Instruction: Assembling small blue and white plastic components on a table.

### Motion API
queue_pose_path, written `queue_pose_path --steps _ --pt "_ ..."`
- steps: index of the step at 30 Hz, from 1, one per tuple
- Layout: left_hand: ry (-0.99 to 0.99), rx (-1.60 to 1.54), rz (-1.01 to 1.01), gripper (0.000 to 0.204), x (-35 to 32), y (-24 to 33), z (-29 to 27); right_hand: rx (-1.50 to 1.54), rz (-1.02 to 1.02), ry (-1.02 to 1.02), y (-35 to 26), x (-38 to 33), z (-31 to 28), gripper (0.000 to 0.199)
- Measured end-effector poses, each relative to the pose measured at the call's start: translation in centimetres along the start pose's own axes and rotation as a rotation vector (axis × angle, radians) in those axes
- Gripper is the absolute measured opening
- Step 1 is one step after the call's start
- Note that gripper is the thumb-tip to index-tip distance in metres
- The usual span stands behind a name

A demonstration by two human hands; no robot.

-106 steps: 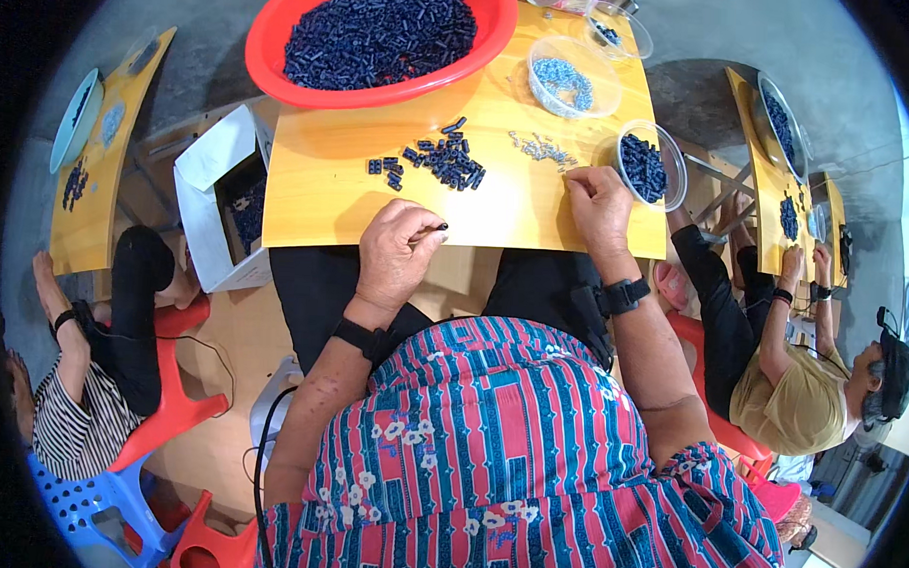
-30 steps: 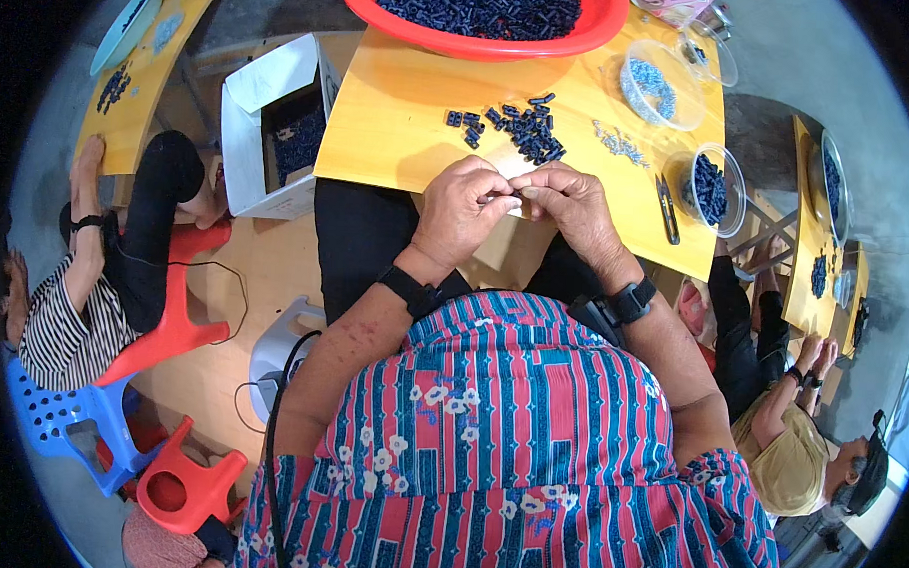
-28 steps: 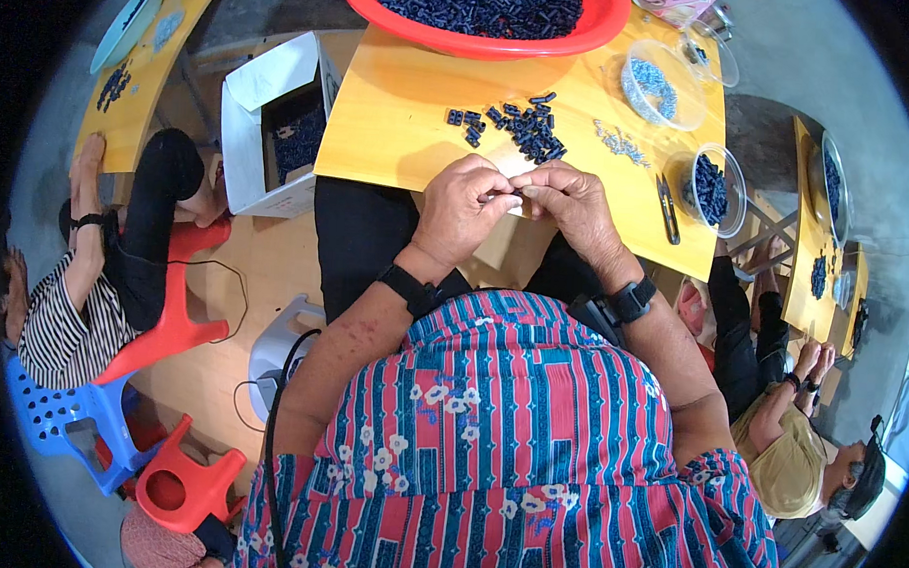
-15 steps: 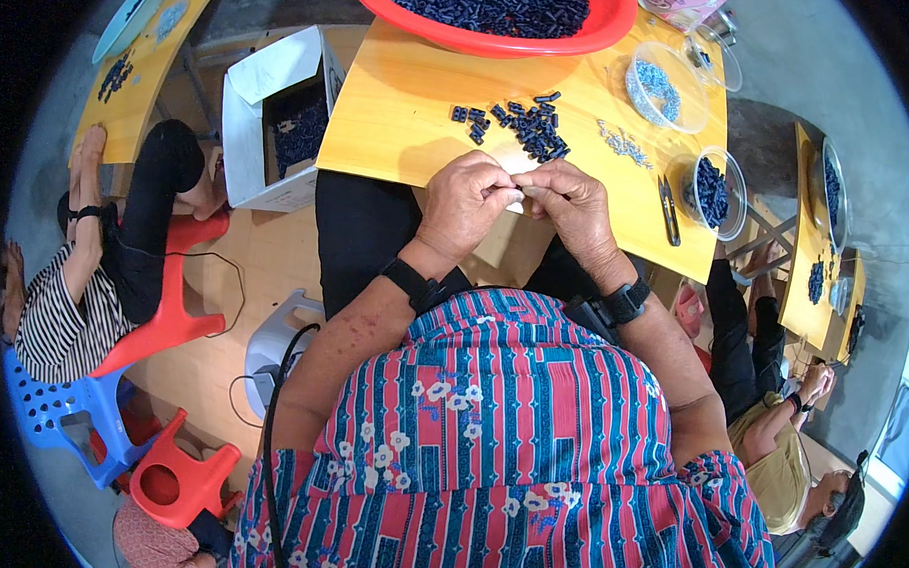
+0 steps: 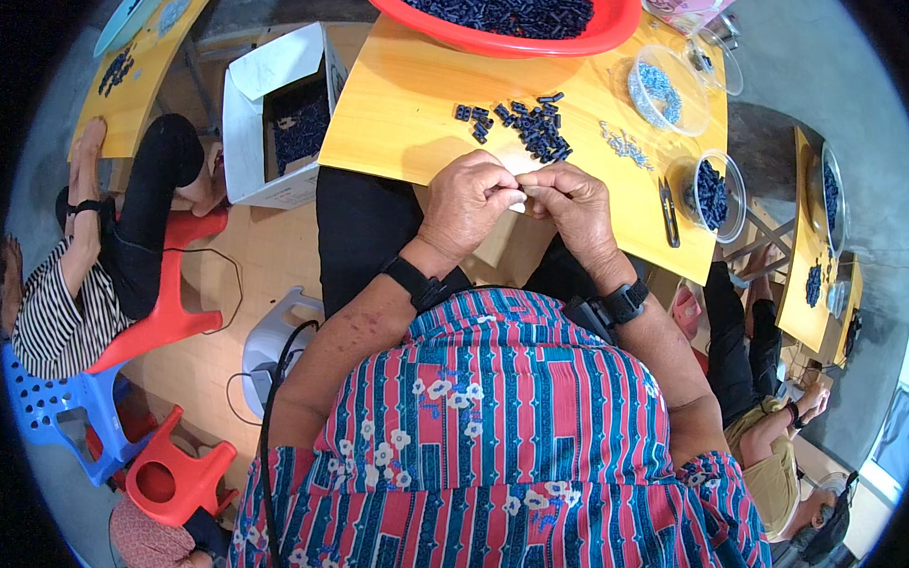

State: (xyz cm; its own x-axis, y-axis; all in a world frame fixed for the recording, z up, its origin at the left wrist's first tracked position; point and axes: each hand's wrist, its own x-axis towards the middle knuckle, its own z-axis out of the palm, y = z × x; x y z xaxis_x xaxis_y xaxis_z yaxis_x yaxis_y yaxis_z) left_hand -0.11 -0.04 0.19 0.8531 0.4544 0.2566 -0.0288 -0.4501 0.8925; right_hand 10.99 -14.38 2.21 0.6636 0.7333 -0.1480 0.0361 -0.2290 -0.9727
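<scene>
At the near edge of the yellow tabletop (image 5: 400,112), the left hand (image 5: 470,199) and right hand (image 5: 574,203) are brought together, fingertips touching at about the midline. Between the pinched tips a small part is held; its shape and long axis cannot be made out, as it is almost wholly hidden by the fingers. Both grips are narrow, closed on that part, the left thumb and forefinger pointing toward 3 o'clock, the right ones toward 9 o'clock. From the joined grips, the loose pile of dark blue parts (image 5: 525,126) lies at 12 o'clock, near but apart, on the bare tabletop. Neither hand is clearly nearer to it; the pile sits almost midway between them. Farther at 12 o'clock the red basin (image 5: 463,29) full of like parts is seen. At 2 o'clock a clear bowl (image 5: 716,193) with blue parts stands, nearer the right hand. At 9 o'clock a white box (image 5: 275,128) is set beside the tabletop.
</scene>
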Motion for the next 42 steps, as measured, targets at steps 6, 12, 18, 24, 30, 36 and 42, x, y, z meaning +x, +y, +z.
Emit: queue_pose_path --steps 6,12,18,24,30,36,42 --pt "0.005 -0.018 -0.006 0.011 -0.1 -0.1 0.1 0.059 0.024 0.007 -0.2 -0.1 0.0 0.016" --pt "0.005 -0.025 -0.003 0.010 -0.1 0.0 0.1 -0.117 -0.101 -0.010 -0.2 0.0 -0.1 0.015" --pt "0.035 0.012 -0.020 0.010 0.0 -0.1 0.3 -0.612 -0.544 -0.010 -0.6 0.3 -0.3 0.018" --pt "0.027 -0.008 -0.010 0.010 0.0 -0.2 0.4 -0.222 -0.245 0.037 0.4 0.0 0.3 0.020" --pt "0.023 0.000 -0.023 0.010 -0.1 -0.1 0.3 -0.108 -0.179 0.032 0.8 -0.1 0.3 0.023" --pt "0.073 0.011 0.003 0.011 -0.2 -0.3 0.5 -0.196 -0.280 -0.026 0.9 -0.5 0.4 0.030" --pt "0.065 -0.064 -0.042 0.009 -0.2 -0.3 0.6 -0.011 -0.181 0.021 1.0 -1.0 0.7 0.029"
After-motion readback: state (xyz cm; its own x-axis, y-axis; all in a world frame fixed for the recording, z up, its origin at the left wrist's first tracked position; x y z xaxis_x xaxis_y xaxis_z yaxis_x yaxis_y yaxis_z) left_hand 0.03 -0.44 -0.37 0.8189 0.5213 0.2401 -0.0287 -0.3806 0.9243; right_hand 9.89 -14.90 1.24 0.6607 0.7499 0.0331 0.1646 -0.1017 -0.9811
